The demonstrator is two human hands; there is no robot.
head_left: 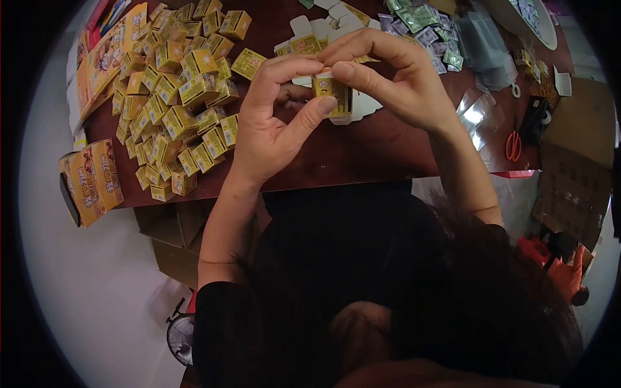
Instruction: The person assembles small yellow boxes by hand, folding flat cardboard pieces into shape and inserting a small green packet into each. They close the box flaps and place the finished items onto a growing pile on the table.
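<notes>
Both of my hands hold one small yellow box (337,96) above the dark brown table (362,149). My left hand (275,116) pinches its left side with thumb and fingers. My right hand (388,71) arches over its top, fingertips pressing down on the flap. Under the box lie flat white die-cut box blanks (362,107). Further left on the table sits a heap of several finished yellow boxes (174,97).
Larger yellow printed cartons (90,181) stand at the table's left edge. Green and silver sachets (424,26) lie at the top, clear plastic sleeves (479,113) to the right, and red-handled scissors (513,145) near the right edge. Brown cardboard (576,161) lies at far right.
</notes>
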